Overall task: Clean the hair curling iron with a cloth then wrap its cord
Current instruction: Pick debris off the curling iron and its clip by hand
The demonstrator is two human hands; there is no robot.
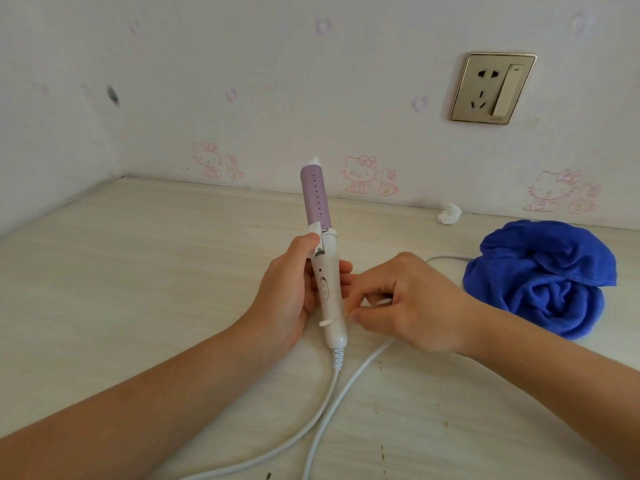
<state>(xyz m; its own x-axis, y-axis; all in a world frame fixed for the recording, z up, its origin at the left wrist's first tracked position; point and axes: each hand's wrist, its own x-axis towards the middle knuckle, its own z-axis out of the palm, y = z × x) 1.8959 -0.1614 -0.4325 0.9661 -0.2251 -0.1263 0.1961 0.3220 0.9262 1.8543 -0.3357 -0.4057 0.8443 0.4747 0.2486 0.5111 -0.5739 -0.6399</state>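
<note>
Curling iron [327, 268] is held tilted up off the tabletop [138, 271], purple barrel on top. Its white handle is in the left hand [287, 299] grip, thumb up by the clamp lever. Just right of that grip, the right hand [412, 303] pinches the white cord [332, 410], and one turn crosses the handle's lower end. The bunched blue cloth [540, 278] is further right, untouched. The wall socket [493, 88] is above it, and the marking on its switch is too tiny to read.
</note>
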